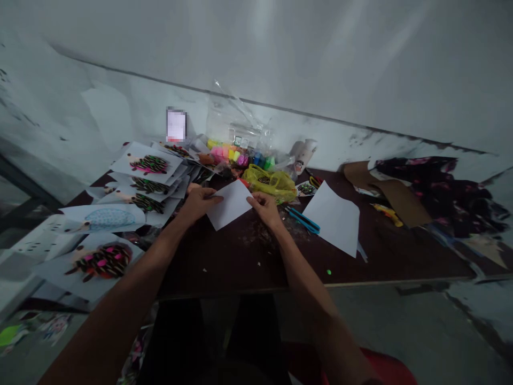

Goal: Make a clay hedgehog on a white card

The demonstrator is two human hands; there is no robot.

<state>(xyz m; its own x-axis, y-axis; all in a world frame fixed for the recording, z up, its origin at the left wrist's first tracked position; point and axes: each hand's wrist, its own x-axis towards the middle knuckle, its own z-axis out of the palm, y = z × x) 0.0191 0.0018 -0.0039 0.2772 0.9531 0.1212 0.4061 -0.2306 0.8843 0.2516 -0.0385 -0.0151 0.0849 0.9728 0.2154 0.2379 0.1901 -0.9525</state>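
Observation:
A small sheet of white paper is held up over the dark table between my two hands. My left hand pinches its left corner, thumb on top. On the opposite side, my right hand grips the right corner between thumb and fingers. Just right of that hand lies a pair of scissors with blue handles. A larger white sheet rests beside the scissors, partly under their handles. Behind the held paper sits a yellow-green plastic bag with dark bits inside.
Paper sheets with hedgehog crafts are stacked at the left. Colourful clay tubs stand along the wall. To the right are a yellow cutter, brown cardboard and dark floral cloth. The table's front edge runs before me.

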